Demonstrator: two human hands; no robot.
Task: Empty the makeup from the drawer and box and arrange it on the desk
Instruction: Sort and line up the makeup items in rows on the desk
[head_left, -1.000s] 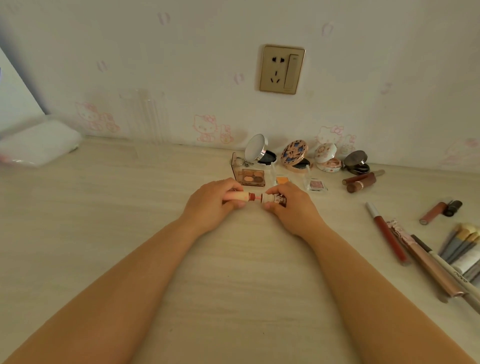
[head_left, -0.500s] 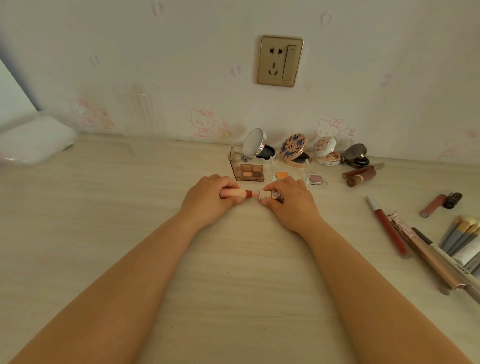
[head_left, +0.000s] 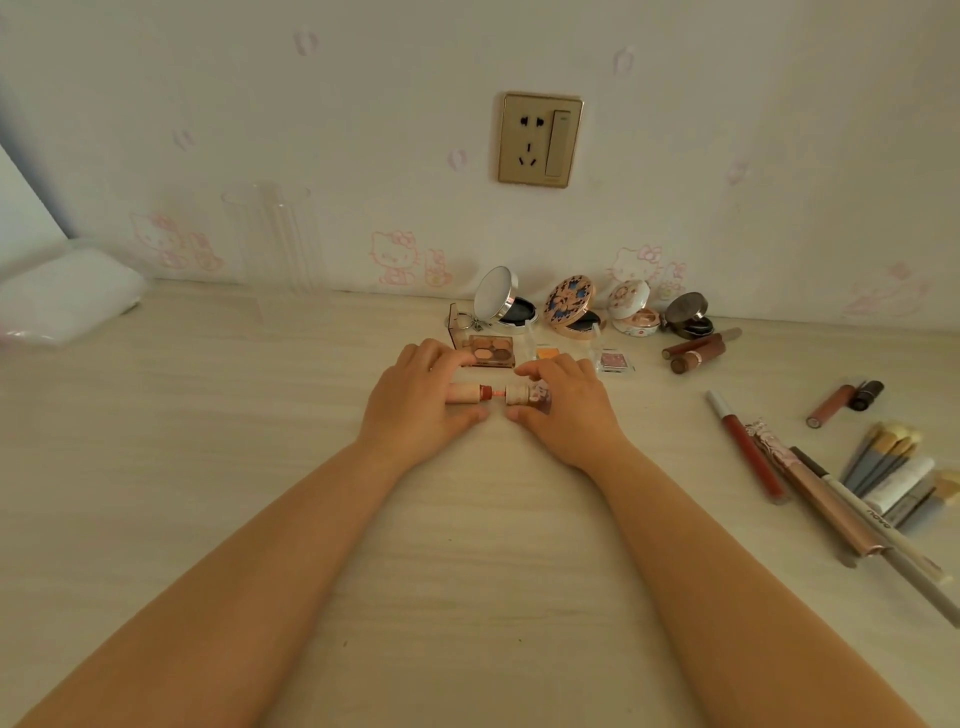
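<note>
A small lip-gloss tube (head_left: 465, 393) lies on its side at mid tabletop (head_left: 208, 467), pulled apart from its cap (head_left: 522, 393); the pink applicator wand (head_left: 497, 393) bridges the short gap between them. My left hand (head_left: 415, 405) grasps the tube, fingers (head_left: 441, 358) curled over it and thumb below. My right hand (head_left: 566, 402) grasps the cap in the same manner.

Just behind my hands sit an open eyeshadow palette (head_left: 491, 352), an orange pan (head_left: 548, 353) and a pink pan (head_left: 613, 359). Further back, near the wall, four open compacts stand in a row: mirrored (head_left: 496, 293), floral (head_left: 569, 301), white (head_left: 631, 304) and dark (head_left: 685, 312). To the right lie two brown tubes (head_left: 696, 353), a red lip liner (head_left: 748, 449), a capped gloss (head_left: 841, 402), long pencils (head_left: 831, 499) and a cluster of brushes (head_left: 883, 457). A clear acrylic holder (head_left: 270, 239) and a white pack (head_left: 67, 296) occupy the left rear. A wall socket (head_left: 540, 139) is mounted above.
</note>
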